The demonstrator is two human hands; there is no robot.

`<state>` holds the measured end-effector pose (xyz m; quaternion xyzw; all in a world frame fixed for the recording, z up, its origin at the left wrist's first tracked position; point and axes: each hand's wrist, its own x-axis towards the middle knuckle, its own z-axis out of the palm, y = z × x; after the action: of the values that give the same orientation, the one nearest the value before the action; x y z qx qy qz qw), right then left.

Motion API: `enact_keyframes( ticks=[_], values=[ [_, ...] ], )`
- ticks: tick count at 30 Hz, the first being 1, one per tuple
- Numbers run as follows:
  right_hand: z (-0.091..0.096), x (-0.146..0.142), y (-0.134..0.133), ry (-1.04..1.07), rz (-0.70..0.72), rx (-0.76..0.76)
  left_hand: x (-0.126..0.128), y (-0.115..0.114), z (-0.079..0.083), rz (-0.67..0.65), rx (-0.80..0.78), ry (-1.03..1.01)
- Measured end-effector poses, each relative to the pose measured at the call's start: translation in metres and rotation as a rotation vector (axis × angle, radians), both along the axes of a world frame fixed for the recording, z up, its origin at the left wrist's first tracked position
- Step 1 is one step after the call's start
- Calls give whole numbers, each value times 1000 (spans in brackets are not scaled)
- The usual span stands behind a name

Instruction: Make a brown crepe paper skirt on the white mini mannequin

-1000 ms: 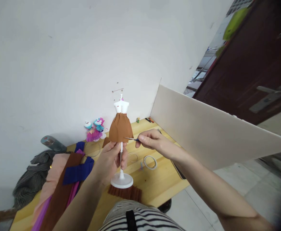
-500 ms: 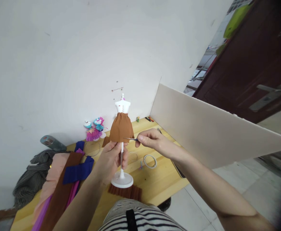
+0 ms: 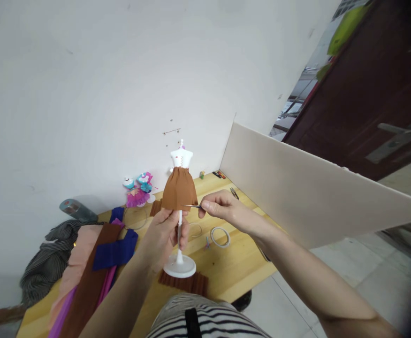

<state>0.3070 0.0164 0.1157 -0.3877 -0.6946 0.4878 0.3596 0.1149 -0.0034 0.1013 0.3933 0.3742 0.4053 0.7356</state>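
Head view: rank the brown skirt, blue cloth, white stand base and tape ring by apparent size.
1. Blue cloth and brown skirt: about alike; the skirt is held up nearer the camera, so I won't rank them.
2. White stand base.
3. Tape ring, smallest.

Soft even daylight, warped blurry edges

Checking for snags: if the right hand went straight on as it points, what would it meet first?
The brown pleated fabric skirt on the white mannequin; the thin metal tool in the right hand seems at its hem, depth unclear.
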Motion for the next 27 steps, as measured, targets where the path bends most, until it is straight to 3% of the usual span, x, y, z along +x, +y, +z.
enact_keyframes(
  ticks=[27],
  values=[
    [1, 7, -2, -25, 4, -43, 4, -3, -2, -4, -22, 13]
  ],
)
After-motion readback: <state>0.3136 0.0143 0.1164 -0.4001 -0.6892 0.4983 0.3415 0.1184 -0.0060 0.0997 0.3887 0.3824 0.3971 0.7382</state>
